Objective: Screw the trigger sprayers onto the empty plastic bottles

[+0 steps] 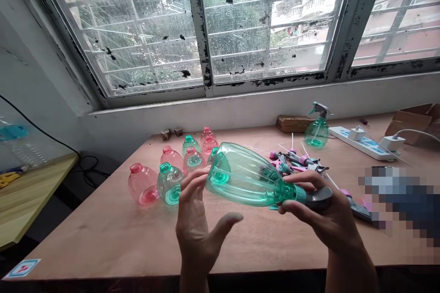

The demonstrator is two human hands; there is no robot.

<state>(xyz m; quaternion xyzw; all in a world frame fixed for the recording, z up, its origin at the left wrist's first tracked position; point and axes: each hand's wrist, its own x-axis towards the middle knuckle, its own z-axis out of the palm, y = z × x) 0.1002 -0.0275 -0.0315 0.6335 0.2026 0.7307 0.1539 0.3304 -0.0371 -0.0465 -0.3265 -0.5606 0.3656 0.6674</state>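
I hold a green see-through spray bottle [247, 178] on its side above the wooden table [113, 233]. My right hand [326, 213] is closed round its neck and grey trigger head [318, 198]. My left hand [199, 219] cups the bottle's base, fingers curled on it and thumb spread below. Behind my left hand stand several empty pink and green bottles [172, 178] without heads. A pile of loose trigger heads with dip tubes [295, 162] lies behind the held bottle.
A finished green spray bottle [316, 128] stands near the wall, beside a white power strip [364, 143] with plugs. A cardboard box [417, 119] sits at the far right, a brown block [294, 123] by the wall. A lower side table [30, 192] is at left.
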